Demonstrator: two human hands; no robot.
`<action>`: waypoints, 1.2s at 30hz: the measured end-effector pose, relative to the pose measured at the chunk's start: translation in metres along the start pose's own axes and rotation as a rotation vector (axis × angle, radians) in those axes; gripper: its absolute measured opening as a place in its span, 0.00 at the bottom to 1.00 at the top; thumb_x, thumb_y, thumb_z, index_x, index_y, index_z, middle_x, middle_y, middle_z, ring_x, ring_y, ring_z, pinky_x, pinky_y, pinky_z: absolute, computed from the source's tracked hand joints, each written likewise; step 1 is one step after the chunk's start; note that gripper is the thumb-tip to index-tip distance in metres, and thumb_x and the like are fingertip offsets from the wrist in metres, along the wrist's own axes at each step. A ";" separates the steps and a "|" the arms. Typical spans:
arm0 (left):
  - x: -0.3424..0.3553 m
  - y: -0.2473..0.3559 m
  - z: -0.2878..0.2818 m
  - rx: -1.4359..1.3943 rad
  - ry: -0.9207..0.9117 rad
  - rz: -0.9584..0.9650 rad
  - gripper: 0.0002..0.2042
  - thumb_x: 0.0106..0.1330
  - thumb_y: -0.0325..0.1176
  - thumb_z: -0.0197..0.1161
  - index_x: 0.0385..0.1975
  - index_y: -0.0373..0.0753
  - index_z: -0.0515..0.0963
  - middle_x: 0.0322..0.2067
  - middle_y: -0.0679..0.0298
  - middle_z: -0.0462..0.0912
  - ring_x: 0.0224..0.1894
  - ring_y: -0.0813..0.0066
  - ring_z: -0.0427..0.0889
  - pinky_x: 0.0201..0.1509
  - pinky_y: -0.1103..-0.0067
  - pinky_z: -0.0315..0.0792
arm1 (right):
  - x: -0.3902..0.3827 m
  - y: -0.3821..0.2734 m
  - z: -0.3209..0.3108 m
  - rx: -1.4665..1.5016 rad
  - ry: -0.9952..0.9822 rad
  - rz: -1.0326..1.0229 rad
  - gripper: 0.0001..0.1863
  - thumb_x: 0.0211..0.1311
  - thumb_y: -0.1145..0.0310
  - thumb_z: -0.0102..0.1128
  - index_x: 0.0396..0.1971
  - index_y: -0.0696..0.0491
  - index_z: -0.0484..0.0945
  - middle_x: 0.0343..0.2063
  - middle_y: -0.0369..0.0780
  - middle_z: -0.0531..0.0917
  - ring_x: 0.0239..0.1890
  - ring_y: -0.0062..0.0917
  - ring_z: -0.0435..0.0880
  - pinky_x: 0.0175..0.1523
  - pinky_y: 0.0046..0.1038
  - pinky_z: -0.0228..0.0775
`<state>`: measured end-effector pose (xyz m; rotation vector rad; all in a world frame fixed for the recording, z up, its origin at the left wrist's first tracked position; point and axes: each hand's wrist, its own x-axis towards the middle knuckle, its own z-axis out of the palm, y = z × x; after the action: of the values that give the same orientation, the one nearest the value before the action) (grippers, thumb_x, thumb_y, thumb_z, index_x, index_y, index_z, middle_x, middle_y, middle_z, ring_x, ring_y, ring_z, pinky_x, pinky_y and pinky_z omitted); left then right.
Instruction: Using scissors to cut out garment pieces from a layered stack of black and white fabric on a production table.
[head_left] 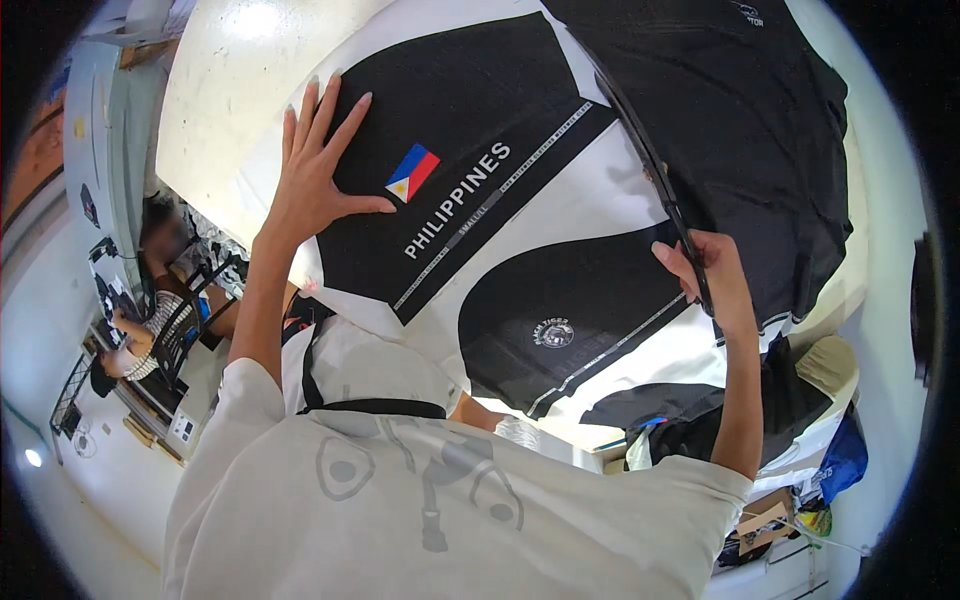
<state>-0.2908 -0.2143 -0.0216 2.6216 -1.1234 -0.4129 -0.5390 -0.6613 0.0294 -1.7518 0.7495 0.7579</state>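
Note:
My left hand (322, 165) lies flat with its fingers spread at the left edge of a black printed sleeve-like panel (450, 90). The panel bears a small flag print (412, 174), white lettering and a striped band along one edge, all on white fabric (560, 205). My right hand (705, 275) is closed round the handles of long black scissors (648, 150). Their blades point up and away, along the white strip between the panel and a large black fabric piece (780, 150). Below the blades lies a second black panel (560, 290) with a round white emblem.
The pale table (215, 95) stretches away at the far left. Dark and white cloth (790, 400) is heaped at the lower right, near a blue bag (843, 455) and a cardboard box (765, 525). Another person (150, 335) sits at the left, by a dark chair.

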 end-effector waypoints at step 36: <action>0.003 0.004 -0.002 -0.040 0.001 0.026 0.67 0.34 0.66 0.85 0.82 0.54 0.62 0.86 0.56 0.46 0.87 0.48 0.39 0.86 0.44 0.34 | 0.027 -0.047 0.007 0.061 -0.034 0.027 0.23 0.71 0.48 0.73 0.25 0.49 0.77 0.15 0.26 0.71 0.16 0.10 0.70 0.25 0.18 0.61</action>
<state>-0.2904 -0.2187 -0.0186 2.5700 -1.1360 -0.4235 -0.4869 -0.6453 0.0324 -1.6732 0.7665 0.7739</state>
